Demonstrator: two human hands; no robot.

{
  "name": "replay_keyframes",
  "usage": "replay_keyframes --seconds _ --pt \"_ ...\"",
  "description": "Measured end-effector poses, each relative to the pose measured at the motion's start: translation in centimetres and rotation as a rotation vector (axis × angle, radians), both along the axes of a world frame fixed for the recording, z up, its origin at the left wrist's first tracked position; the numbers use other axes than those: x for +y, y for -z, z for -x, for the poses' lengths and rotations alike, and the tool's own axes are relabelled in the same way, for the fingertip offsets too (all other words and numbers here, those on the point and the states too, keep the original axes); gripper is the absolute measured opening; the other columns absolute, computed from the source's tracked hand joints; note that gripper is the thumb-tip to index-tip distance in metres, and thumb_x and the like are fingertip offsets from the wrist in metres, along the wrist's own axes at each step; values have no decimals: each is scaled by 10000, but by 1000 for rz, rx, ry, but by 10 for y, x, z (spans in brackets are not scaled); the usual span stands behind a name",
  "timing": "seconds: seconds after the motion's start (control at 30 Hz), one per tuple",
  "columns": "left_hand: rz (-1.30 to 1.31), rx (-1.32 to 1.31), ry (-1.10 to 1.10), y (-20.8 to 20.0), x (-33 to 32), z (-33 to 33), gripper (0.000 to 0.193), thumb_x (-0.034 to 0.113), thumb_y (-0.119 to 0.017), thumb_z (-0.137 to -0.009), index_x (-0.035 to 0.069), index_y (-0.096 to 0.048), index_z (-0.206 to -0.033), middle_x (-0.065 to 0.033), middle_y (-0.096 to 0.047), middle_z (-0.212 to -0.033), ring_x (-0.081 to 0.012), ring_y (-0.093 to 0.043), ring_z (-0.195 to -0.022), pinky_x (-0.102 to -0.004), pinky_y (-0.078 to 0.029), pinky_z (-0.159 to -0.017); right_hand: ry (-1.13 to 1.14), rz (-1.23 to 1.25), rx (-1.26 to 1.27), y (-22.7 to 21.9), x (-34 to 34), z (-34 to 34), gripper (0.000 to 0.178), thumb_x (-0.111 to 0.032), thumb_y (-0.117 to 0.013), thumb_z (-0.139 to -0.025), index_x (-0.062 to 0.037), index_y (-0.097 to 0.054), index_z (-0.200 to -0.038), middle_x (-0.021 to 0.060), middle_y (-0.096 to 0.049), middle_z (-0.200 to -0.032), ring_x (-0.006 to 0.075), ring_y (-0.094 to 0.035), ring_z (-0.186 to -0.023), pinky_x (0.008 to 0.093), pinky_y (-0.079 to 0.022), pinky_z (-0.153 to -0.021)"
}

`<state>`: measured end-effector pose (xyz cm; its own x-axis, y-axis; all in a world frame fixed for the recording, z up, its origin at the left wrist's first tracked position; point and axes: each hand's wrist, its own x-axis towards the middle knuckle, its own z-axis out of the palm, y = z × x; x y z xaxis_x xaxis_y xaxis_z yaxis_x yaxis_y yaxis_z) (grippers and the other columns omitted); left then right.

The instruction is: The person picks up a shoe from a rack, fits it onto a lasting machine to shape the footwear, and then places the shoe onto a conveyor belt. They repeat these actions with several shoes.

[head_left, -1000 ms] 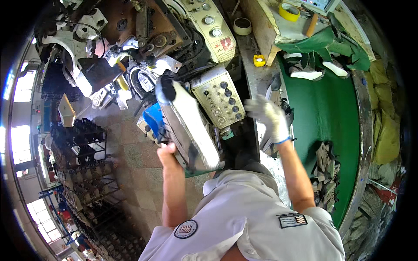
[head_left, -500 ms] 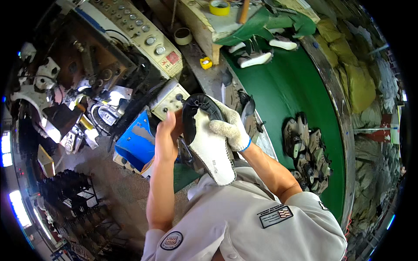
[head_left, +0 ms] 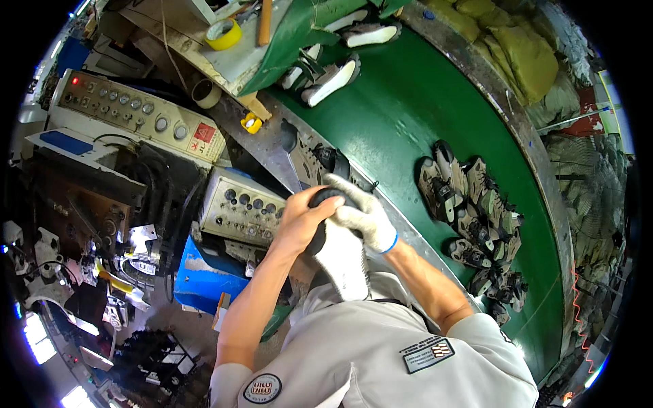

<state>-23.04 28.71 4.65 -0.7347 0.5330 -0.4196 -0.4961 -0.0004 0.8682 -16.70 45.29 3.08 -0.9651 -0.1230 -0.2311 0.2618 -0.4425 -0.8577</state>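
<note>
A shoe [head_left: 338,258] with a pale sole and black upper is held close in front of my chest, sole facing up. My bare left hand [head_left: 299,221] grips its black end from the left. My right hand [head_left: 360,214], in a white glove with a blue cuff, clasps the same end from the right. Both hands touch each other over the shoe. Just beyond them another dark shoe [head_left: 326,163] lies at the edge of the green belt [head_left: 408,109].
A pile of several olive and black shoes [head_left: 473,217] lies on the belt to the right. White-soled shoes [head_left: 333,75] sit at its far end. Grey control boxes with knobs [head_left: 245,207] stand left. Tape rolls [head_left: 223,32] rest on a bench behind.
My view has swung right toward the green belt. The shoe has come down closer to my chest, and both hands have closed together on its black end.
</note>
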Motion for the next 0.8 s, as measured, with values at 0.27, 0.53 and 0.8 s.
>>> replay_keyframes --seconds 0.27,0.53,0.8 --pt "183 -94 -90 97 69 42 469 340 -764 -895 -59 -671 -1125 -91 -714 -1065 -151 -633 -1011 -298 -488 -889 -33 -429 -216 54 128 20 794 -420 -701 -870 59 -454 -1453 144 -687 -1144 207 -641 -1026 315 -499 -929" --pt "971 207 -349 231 12 128 704 300 -843 -796 -119 -570 -1293 -159 -728 -1110 -245 -669 -1011 -326 -483 -929 -222 -1559 -295 169 116 53 1168 -650 -775 -714 98 -310 -1482 326 -514 -1389 410 -526 -1295 446 -451 -1059" --pt "446 -124 -481 266 -11 151 497 122 -871 -685 -69 -698 -1111 -144 -721 -1101 -241 -675 -984 -352 -516 -890 13 -1288 -211 243 9 48 842 -336 -756 -717 43 -435 -1397 262 -651 -1100 392 -657 -1019 456 -522 -896"
